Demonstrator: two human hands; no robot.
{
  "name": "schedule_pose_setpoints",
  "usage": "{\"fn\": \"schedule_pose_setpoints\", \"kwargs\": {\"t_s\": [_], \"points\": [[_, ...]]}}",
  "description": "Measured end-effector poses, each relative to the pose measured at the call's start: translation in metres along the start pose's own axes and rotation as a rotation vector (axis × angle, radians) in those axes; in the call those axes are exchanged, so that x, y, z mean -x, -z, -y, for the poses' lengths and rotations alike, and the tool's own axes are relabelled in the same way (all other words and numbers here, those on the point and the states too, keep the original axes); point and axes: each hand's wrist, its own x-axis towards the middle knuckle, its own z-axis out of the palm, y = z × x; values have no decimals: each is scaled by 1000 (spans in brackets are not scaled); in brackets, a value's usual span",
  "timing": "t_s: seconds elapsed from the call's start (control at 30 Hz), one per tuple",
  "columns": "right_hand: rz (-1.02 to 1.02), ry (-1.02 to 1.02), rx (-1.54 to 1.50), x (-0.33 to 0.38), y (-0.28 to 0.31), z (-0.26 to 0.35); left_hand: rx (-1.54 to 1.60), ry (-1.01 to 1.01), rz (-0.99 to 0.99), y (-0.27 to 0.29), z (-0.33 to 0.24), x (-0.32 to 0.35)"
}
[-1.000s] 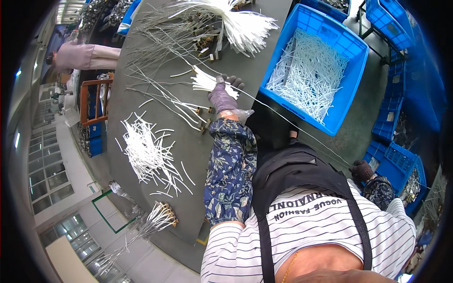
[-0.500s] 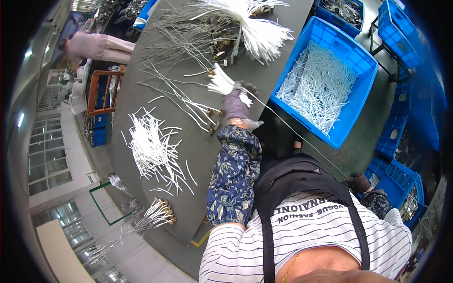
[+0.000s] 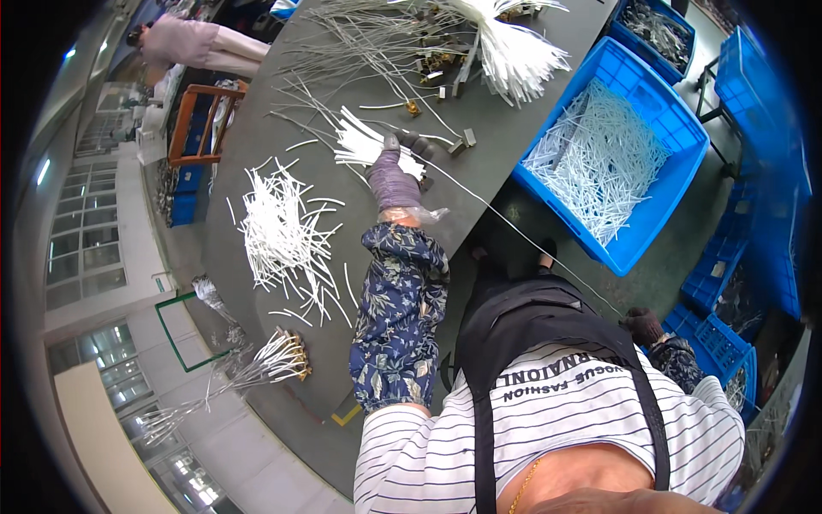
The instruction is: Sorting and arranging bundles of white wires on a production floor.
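Observation:
My left hand [image 3: 396, 178], in a greyish-purple glove, is closed around a bunch of short white tubes [image 3: 358, 141] above the table. A thin pale wire [image 3: 514, 221] runs from beside this hand, over the table edge, down to my right hand [image 3: 644, 327]. That hand, in a dark glove, is low at my right side with its fingers closed at the wire's end. Wires with brass-coloured end pieces [image 3: 412, 109] lie just beyond my left hand. A small metal block [image 3: 468, 137] is to the right of its fingers.
Loose white tubes [image 3: 287, 240] are heaped on the table's left. Nearer lies a wire bundle [image 3: 278, 358] with brass-coloured ends. A big white-ended bundle [image 3: 518, 62] lies at the far side. A blue crate [image 3: 644, 244] of white strands stands right. Another person [image 3: 184, 43] is far left.
My left hand has moved left across the table with the white tubes, over the loose wires. The wire still stretches to my right hand, which has hardly moved. The view has shifted slightly.

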Motion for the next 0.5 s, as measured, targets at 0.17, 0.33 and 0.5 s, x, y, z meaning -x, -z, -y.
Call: {"fn": "schedule_pose_setpoints", "kwargs": {"t_s": [0.17,0.33,0.5], "points": [[-6,21,59,9,-3,28,33,-23,38,12,-1,0],[25,24,-27,11,-20,53,-49,200,388,8,73,35],[34,70,9,17,-27,63,-21,161,320,26,51,37]]}}
